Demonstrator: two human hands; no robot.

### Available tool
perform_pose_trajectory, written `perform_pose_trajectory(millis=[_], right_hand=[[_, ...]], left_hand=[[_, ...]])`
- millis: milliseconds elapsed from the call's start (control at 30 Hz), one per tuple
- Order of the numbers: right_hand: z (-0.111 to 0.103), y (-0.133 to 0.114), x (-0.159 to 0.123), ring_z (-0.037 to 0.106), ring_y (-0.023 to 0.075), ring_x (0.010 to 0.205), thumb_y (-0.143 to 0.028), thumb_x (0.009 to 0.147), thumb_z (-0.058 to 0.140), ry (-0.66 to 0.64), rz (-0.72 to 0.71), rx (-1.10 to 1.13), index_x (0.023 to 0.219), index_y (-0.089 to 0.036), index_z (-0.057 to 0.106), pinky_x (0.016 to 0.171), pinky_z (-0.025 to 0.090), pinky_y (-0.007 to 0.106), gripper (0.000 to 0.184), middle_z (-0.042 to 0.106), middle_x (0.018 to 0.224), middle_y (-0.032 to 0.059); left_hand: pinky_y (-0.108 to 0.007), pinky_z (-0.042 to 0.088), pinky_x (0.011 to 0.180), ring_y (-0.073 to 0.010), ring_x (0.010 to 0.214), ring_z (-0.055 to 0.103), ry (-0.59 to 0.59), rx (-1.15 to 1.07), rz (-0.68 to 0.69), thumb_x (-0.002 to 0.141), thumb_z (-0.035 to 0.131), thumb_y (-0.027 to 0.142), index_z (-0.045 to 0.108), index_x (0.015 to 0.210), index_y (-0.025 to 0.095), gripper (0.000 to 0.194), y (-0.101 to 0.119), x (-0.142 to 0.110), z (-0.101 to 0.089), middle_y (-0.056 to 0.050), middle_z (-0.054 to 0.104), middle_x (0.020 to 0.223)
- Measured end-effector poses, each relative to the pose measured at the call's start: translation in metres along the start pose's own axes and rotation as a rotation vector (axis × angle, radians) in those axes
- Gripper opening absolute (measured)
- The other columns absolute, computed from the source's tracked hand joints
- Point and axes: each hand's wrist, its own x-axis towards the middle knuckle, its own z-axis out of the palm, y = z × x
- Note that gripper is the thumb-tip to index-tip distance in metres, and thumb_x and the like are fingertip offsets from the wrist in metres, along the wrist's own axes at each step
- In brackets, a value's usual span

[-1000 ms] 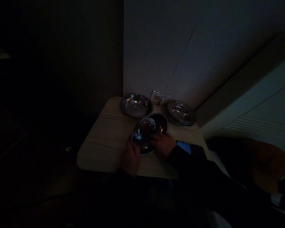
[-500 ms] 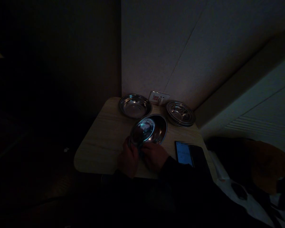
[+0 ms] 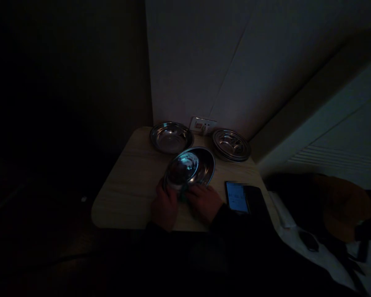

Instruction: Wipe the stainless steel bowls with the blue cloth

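Note:
A shiny metal bowl (image 3: 200,165) is tilted up above the near middle of the table, its inside facing away to the upper right. My left hand (image 3: 164,208) is closed on the bowl's near left rim. My right hand (image 3: 205,201) is closed around a small green cloth (image 3: 183,192) and presses it to the near rim. Dim light and the fingers hide most of the cloth.
Behind the bowl, a shallow metal dish (image 3: 171,139) stands at the back left of the wooden table (image 3: 120,198). Several stacked dishes (image 3: 231,145) are at the back right. A lit phone (image 3: 236,197) lies right of my right hand. A wall socket (image 3: 203,125) is behind.
My right hand and the green cloth have shifted slightly along the bowl's rim, and more of the green shows. The whole view has drifted a little; the left hand keeps its hold.

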Motion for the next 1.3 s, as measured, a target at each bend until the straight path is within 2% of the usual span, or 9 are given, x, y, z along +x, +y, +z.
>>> perform_pose_trajectory(millis=[67,133,233,367,567,767,967,1133,1300], right_hand=[[-0.009,0.020,-0.005,0.048,0.0228,0.098,-0.017,0.087,0.040,-0.042,0.053,-0.151,0.107,-0.021,0.058,0.079,0.034,0.038,0.027,0.056,0.109,0.0098],[-0.013,0.027,-0.006,0.048,0.0226,0.097,-0.015,0.087,0.038,-0.053,0.098,-0.216,0.103,-0.019,0.059,0.078,0.034,0.038,0.027,0.056,0.107,0.0109],[-0.004,0.006,0.000,0.050,0.0205,0.091,-0.015,0.085,0.041,-0.039,0.087,-0.122,0.096,-0.017,0.061,0.074,0.036,0.033,0.022,0.058,0.099,0.0097],[0.008,-0.022,0.015,0.052,0.0157,0.090,-0.022,0.084,0.045,0.034,-0.009,0.076,0.101,-0.020,0.059,0.075,0.040,0.027,0.022,0.058,0.102,0.0052],[-0.007,0.011,0.019,0.048,0.0246,0.098,-0.013,0.084,0.041,0.047,0.115,-0.059,0.091,-0.015,0.062,0.079,0.036,0.041,0.023,0.058,0.102,0.0112],[-0.002,-0.002,0.022,0.051,0.0179,0.091,-0.022,0.083,0.046,0.008,0.032,-0.020,0.096,-0.023,0.063,0.075,0.038,0.032,0.021,0.059,0.099,0.0047],[-0.006,0.005,0.020,0.049,0.0235,0.096,-0.015,0.081,0.044,0.020,0.086,-0.043,0.087,-0.016,0.065,0.079,0.035,0.040,0.022,0.058,0.099,0.0109],[-0.003,-0.003,0.020,0.052,0.0176,0.091,-0.023,0.079,0.048,-0.015,-0.010,-0.004,0.095,-0.023,0.062,0.073,0.039,0.031,0.021,0.058,0.100,0.0039],[-0.013,0.017,0.017,0.048,0.0241,0.098,-0.015,0.081,0.044,0.031,0.098,-0.078,0.089,-0.018,0.063,0.080,0.036,0.041,0.021,0.058,0.102,0.0100]], left_hand=[[-0.025,0.036,0.045,-0.0196,0.052,0.061,0.002,0.007,0.013,0.083,0.040,0.028,0.046,0.117,0.008,0.039,0.001,-0.001,0.001,-0.008,0.065,0.066],[-0.026,0.037,0.046,-0.0202,0.054,0.061,0.015,-0.003,0.021,0.083,0.040,0.028,0.045,0.117,0.008,0.040,0.001,-0.001,0.003,-0.009,0.066,0.067],[-0.026,0.037,0.047,-0.0207,0.057,0.062,0.018,-0.025,0.006,0.084,0.039,0.029,0.044,0.117,0.008,0.040,0.000,0.001,0.003,-0.011,0.066,0.070],[-0.026,0.036,0.045,-0.0208,0.055,0.062,-0.019,-0.030,-0.024,0.083,0.040,0.030,0.047,0.114,0.010,0.038,-0.001,0.005,0.000,-0.012,0.066,0.072],[-0.026,0.038,0.046,-0.0197,0.056,0.061,0.009,-0.058,0.030,0.083,0.040,0.028,0.047,0.115,0.009,0.038,0.001,0.002,-0.001,-0.011,0.065,0.073],[-0.026,0.039,0.048,-0.0198,0.059,0.062,-0.028,-0.093,0.020,0.083,0.040,0.028,0.047,0.114,0.009,0.037,0.000,0.003,-0.002,-0.012,0.066,0.076],[-0.026,0.039,0.047,-0.0198,0.058,0.061,-0.031,-0.085,0.010,0.083,0.040,0.029,0.048,0.113,0.010,0.036,0.000,0.002,-0.002,-0.011,0.065,0.074],[-0.026,0.038,0.046,-0.0192,0.056,0.060,-0.017,-0.055,0.000,0.083,0.041,0.030,0.049,0.112,0.011,0.036,-0.003,0.002,-0.002,-0.011,0.066,0.073],[-0.026,0.038,0.046,-0.0186,0.056,0.060,0.012,-0.082,0.043,0.082,0.041,0.028,0.047,0.113,0.011,0.036,-0.002,0.002,-0.002,-0.010,0.065,0.073]])
